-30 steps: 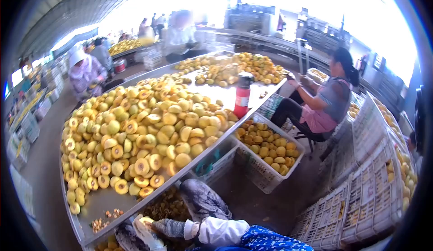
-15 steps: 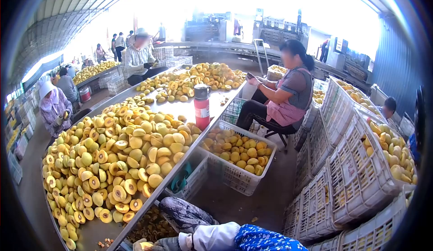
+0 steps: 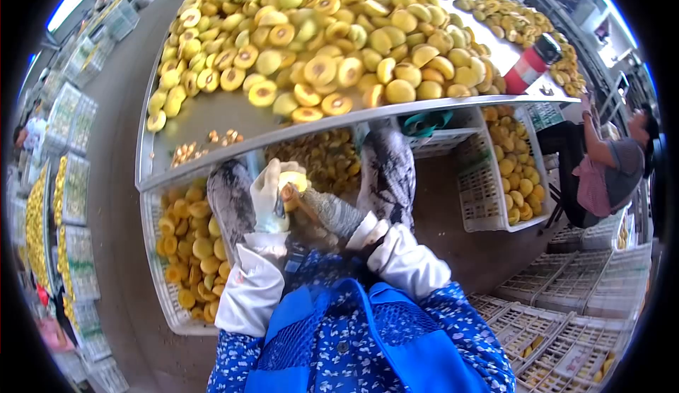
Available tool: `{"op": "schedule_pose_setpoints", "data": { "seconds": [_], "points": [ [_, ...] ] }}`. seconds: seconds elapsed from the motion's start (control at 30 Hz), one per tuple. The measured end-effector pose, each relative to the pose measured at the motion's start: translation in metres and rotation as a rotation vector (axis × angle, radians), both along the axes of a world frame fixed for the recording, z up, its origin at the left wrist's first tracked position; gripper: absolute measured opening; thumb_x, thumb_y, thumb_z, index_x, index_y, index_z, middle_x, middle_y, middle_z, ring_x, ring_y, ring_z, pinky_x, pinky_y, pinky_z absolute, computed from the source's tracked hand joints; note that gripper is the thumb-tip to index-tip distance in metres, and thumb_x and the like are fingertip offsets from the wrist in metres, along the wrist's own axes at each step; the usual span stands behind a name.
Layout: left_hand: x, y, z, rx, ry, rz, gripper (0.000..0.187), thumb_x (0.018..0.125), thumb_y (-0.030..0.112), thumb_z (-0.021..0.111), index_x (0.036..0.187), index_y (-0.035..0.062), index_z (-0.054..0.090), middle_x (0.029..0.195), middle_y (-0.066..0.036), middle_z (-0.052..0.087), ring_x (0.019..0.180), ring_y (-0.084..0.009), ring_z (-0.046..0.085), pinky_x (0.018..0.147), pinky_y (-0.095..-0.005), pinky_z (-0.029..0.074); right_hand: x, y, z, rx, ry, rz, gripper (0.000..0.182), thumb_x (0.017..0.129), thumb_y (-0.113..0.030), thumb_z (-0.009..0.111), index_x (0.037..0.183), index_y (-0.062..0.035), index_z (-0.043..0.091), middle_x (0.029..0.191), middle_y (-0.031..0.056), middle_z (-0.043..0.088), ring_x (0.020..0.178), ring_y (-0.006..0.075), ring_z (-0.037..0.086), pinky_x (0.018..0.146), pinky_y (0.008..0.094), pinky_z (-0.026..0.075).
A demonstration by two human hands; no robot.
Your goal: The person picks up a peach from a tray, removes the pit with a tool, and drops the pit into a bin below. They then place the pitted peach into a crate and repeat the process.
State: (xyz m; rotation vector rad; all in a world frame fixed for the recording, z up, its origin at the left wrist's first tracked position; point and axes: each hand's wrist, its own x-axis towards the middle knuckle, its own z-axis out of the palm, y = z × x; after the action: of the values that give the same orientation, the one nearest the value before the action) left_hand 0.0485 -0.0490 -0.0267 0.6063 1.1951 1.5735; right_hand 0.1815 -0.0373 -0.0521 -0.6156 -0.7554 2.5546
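My left hand (image 3: 266, 189), in a whitish glove, is closed around a cut yellow peach half (image 3: 293, 179) above my lap. My right hand (image 3: 309, 209), in a grey knitted covering, comes in against the same peach from the right. Its fingers are curled and partly smeared; what they hold, if anything, I cannot make out. Just beyond my hands, under the table edge, lies a heap of peach pieces or peelings (image 3: 325, 160). A big pile of halved peaches (image 3: 318, 68) covers much of the metal table (image 3: 240, 114), with small loose pits (image 3: 189, 154) near its front edge.
A white crate of peaches (image 3: 194, 251) stands by my left leg, another crate (image 3: 488, 206) to the right. A red flask (image 3: 527, 68) stands on the table. A seated person (image 3: 608, 160) is at the right, near stacked crates (image 3: 566, 322). Further crates (image 3: 74, 202) line the left.
The view has swung down and turned left, bringing both my hands and lap into the middle. The table, flask and seated person now appear further up and right.
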Motion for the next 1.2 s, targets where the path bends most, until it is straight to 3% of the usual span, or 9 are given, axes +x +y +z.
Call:
{"op": "schedule_pose_setpoints", "data": {
  "seconds": [0.2,0.4,0.57,0.6,0.7,0.87,0.9,1.03,1.2],
  "points": [
    [0.013,0.002,-0.003,0.058,0.169,0.056,0.029,0.092,0.022,0.054,0.086,-0.0052,0.064,0.078,-0.012,0.066,0.061,-0.0133,0.061,0.055,-0.0228,0.049,0.024,0.018,0.013,0.457,-0.496,0.177,0.056,0.085,-0.064,0.044,0.075,-0.0099,0.059,0.049,0.0022,0.046,0.035,0.0141,0.041,0.031,0.0273,0.030],
    [0.022,0.003,0.012,0.092,-0.018,0.029,0.022,0.089,0.016,0.059,0.086,-0.0048,0.065,0.078,-0.010,0.066,0.063,-0.0115,0.061,0.056,-0.0210,0.048,0.037,0.035,0.031,-0.190,-0.055,0.485,0.055,0.082,-0.065,0.048,0.068,-0.0123,0.059,0.049,0.0011,0.046,0.039,0.0133,0.041,0.038,0.0252,0.032],
    [0.019,-0.010,-0.006,0.037,0.345,-0.221,0.021,0.089,0.011,0.055,0.083,-0.0058,0.065,0.077,-0.010,0.067,0.068,-0.0136,0.063,0.064,-0.0248,0.052,0.045,0.034,0.001,0.734,-0.537,0.524,0.050,0.087,-0.057,0.046,0.086,-0.0104,0.064,0.054,-0.0004,0.049,0.043,0.0160,0.044,0.042,0.0247,0.037],
    [0.022,-0.010,0.003,0.027,0.288,-0.195,0.022,0.089,0.012,0.055,0.083,-0.0058,0.065,0.078,-0.011,0.067,0.068,-0.0140,0.064,0.064,-0.0251,0.053,0.043,0.027,-0.015,-0.039,-0.182,0.584,0.049,0.088,-0.056,0.046,0.089,-0.0104,0.063,0.052,-0.0016,0.048,0.042,0.0152,0.044,0.041,0.0246,0.037],
    [0.025,-0.007,0.010,0.009,-0.115,-0.131,0.032,0.092,0.023,0.049,0.086,-0.0056,0.062,0.079,-0.018,0.066,0.062,-0.0250,0.065,0.057,-0.0321,0.055,0.050,0.023,-0.011,-0.633,0.420,0.813,0.049,0.089,-0.052,0.046,0.105,-0.0067,0.056,0.076,0.0084,0.055,0.064,0.0149,0.055,0.043,0.0259,0.040],
    [0.025,-0.002,0.016,-0.074,-0.543,0.041,0.039,0.092,0.033,0.048,0.089,-0.0044,0.060,0.078,-0.020,0.064,0.058,-0.0291,0.064,0.053,-0.0350,0.056,0.028,-0.015,-0.010,0.156,0.177,0.187,0.054,0.085,-0.063,0.044,0.093,-0.0104,0.055,0.053,0.0002,0.049,0.037,0.0095,0.043,0.031,0.0208,0.032],
    [0.017,0.000,0.004,-0.015,-0.527,0.062,0.038,0.092,0.031,0.048,0.088,-0.0045,0.061,0.078,-0.019,0.064,0.058,-0.0274,0.063,0.052,-0.0357,0.056,0.025,-0.018,-0.005,-0.029,0.158,0.075,0.053,0.086,-0.060,0.044,0.096,-0.0092,0.055,0.057,0.0020,0.051,0.039,0.0101,0.046,0.033,0.0219,0.035],
    [-0.010,0.000,0.012,0.025,0.081,0.401,0.038,0.093,0.030,0.048,0.087,-0.0047,0.062,0.077,-0.015,0.065,0.063,-0.0204,0.063,0.056,-0.0291,0.054,0.029,0.001,-0.059,-0.368,0.269,0.028,0.056,0.085,-0.066,0.038,0.090,-0.0126,0.055,0.056,0.0010,0.051,0.038,0.0135,0.045,0.032,0.0240,0.033],
    [-0.108,-0.023,-0.011,0.004,0.652,0.633,0.031,0.090,0.028,0.054,0.094,-0.0016,0.061,0.087,-0.013,0.064,0.076,-0.0206,0.062,0.068,-0.0307,0.051,0.024,0.002,-0.068,-0.374,-0.288,-0.225,0.053,0.083,-0.068,0.042,0.085,-0.0152,0.052,0.054,-0.0003,0.044,0.037,0.0152,0.040,0.034,0.0291,0.032]
  ]
}}
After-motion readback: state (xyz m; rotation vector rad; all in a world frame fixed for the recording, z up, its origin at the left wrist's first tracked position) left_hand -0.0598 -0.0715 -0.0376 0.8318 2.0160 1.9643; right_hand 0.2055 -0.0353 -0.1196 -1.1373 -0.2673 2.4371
